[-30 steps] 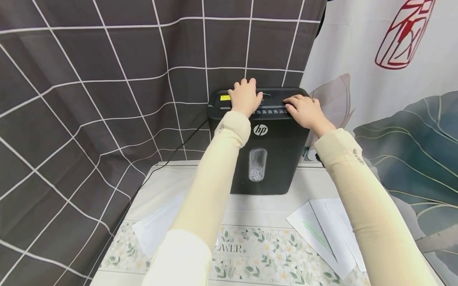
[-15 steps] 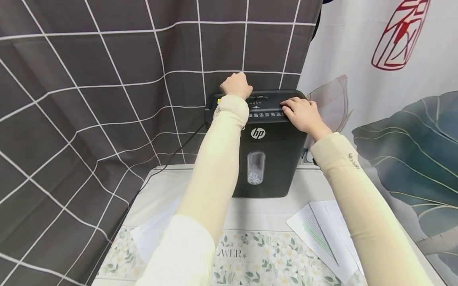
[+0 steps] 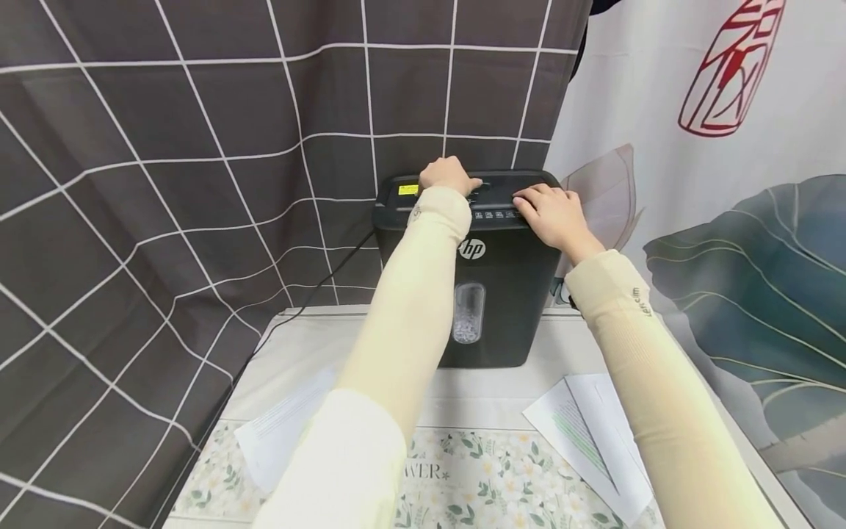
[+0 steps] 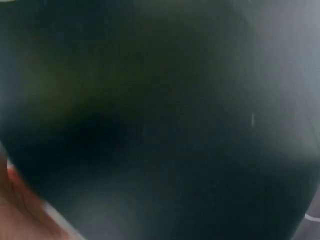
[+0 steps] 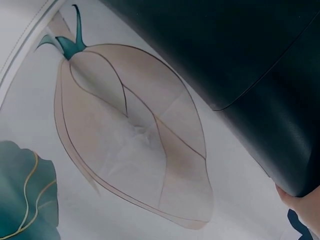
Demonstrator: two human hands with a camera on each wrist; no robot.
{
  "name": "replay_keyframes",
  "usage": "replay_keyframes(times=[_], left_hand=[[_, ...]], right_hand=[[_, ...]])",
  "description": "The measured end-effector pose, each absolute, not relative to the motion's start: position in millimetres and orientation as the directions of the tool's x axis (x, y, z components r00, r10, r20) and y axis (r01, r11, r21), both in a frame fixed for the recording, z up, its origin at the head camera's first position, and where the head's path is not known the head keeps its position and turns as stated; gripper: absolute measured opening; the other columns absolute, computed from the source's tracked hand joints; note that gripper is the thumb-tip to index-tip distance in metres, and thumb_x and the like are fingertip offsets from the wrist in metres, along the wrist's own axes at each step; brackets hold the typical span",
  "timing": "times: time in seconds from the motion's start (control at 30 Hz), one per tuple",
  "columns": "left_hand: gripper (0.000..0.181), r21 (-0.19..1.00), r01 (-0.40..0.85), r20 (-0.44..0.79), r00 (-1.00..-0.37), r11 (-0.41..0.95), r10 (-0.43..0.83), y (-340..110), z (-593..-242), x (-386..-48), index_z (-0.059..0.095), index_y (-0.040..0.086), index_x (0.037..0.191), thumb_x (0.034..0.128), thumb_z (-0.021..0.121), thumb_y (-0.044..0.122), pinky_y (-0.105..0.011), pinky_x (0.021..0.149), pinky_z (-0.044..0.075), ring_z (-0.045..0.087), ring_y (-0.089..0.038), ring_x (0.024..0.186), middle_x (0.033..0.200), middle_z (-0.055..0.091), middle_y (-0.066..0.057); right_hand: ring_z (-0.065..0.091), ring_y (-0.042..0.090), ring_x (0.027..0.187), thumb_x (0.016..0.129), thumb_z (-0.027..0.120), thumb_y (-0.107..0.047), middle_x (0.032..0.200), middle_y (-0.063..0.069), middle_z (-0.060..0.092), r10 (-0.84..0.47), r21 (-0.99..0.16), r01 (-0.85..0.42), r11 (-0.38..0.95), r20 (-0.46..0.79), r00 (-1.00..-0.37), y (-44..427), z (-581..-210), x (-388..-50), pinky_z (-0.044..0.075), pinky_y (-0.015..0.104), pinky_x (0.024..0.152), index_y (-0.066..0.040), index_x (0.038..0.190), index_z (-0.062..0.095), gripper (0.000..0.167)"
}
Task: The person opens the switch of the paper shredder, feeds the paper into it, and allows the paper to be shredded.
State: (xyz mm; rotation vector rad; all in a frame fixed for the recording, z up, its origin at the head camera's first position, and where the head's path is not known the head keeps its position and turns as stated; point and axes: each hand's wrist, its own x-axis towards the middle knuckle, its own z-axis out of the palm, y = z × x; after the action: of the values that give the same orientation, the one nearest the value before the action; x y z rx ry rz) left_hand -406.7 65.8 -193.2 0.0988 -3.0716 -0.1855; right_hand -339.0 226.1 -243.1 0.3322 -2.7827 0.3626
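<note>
A black HP paper shredder [image 3: 496,294] stands upright against the curtain, with paper scraps behind its oval front window [image 3: 468,314]. My left hand [image 3: 449,175] is over the middle of its top, fingers curled and thumb pointing right beside the slider switch; whether the thumb touches the switch is too small to tell. On the top's right front edge rests my right hand [image 3: 551,214], fingers fairly straight. In the left wrist view the dark shredder fills nearly everything, blurred, with some skin in the lower left corner. The right wrist view has my right hand [image 5: 302,207] at the shredder's corner.
Printed sheets [image 3: 588,433] lie to the right on the floral tablecloth [image 3: 482,477]. Another sheet [image 3: 280,433] lies left, partly behind my left sleeve. A black cord [image 3: 317,286] runs left from the shredder. Grid-patterned curtain [image 3: 231,110] hangs behind.
My left hand has gone from spread fingers on the shredder's top to a fist, then lowered and moved slightly right with its thumb out. The right hand stays on the edge.
</note>
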Motion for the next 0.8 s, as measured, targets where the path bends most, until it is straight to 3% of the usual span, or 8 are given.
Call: replay_keyframes(times=[0.2, 0.47, 0.8], left_hand=[[0.075, 0.039, -0.134, 0.039, -0.990, 0.990, -0.135, 78.0, -196.5, -409.6, 0.049, 0.017, 0.138, 0.0845, 0.044, 0.070, -0.039, 0.094, 0.051, 0.059, -0.021, 0.117, 0.136, 0.056, 0.000], [0.057, 0.110, -0.177, 0.016, -0.984, 0.978, -0.179, 73.5, -198.8, -416.6, 0.051, 0.018, 0.137, 0.0905, 0.051, 0.052, -0.040, 0.090, 0.053, 0.057, -0.020, 0.119, 0.136, 0.055, 0.001], [0.055, 0.113, -0.150, 0.038, -0.987, 0.982, -0.155, 71.3, -198.7, -422.9, 0.054, 0.018, 0.134, 0.0901, 0.051, 0.051, -0.038, 0.087, 0.055, 0.060, -0.018, 0.114, 0.132, 0.059, 0.000]], right_hand=[[0.039, 0.043, 0.126, 0.102, 0.029, -0.032, 0.137, 0.021, 0.047, -0.189, -0.223, -0.271, 0.936, 0.332, -0.924, 227.8, -240.9, -336.8, 0.025, 0.059, 0.103, -0.005, 0.129, 0.052, 0.044], [0.039, 0.043, 0.126, 0.102, 0.030, -0.031, 0.137, 0.022, 0.046, -0.202, -0.227, -0.281, 0.933, 0.317, -0.927, 226.0, -245.8, -337.3, 0.024, 0.059, 0.105, -0.005, 0.130, 0.051, 0.043], [0.041, 0.042, 0.125, 0.101, 0.030, -0.029, 0.136, 0.022, 0.047, -0.201, -0.227, -0.284, 0.932, 0.327, -0.923, 225.9, -241.0, -335.4, 0.026, 0.059, 0.104, -0.003, 0.128, 0.052, 0.043]])
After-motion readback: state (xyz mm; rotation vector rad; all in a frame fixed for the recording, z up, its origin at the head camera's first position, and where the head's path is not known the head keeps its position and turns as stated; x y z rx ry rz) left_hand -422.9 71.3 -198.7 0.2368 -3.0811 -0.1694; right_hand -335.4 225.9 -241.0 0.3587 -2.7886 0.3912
